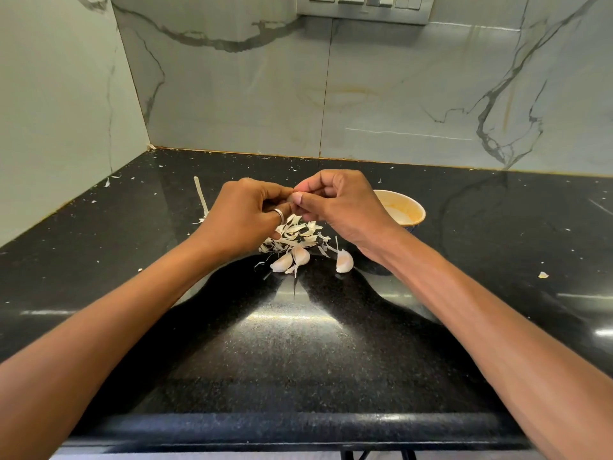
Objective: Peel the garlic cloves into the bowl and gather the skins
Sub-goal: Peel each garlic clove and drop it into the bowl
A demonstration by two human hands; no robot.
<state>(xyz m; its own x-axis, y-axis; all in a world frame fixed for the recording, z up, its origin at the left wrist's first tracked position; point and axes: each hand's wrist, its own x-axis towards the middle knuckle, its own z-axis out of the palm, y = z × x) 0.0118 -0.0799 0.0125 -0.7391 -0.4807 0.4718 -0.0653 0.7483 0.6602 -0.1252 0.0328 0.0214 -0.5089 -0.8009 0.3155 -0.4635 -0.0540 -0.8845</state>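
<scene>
A: Surfaces?
B: Black speckled stone countertop [298, 343], polished, v. glossy. Pale grey-veined marble wall panels [398, 94]: smooth, faint sheen.
A: Rest?
B: Off-white garlic skins [300, 231], papery, matt. Cream round bowl [406, 212], glazed inside. Thin silver ring [279, 214], metal.

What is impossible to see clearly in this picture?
1. Head view: the clove in the grip is hidden by the fingers of the left hand and right hand, so its remaining skin cannot be judged.
2. Bowl: the right hand covers its left part, and its contents are unseen.
3. Skin pile: its far part lies under the hands.
4. Pale scrap on the counter: too small to identify.
</scene>
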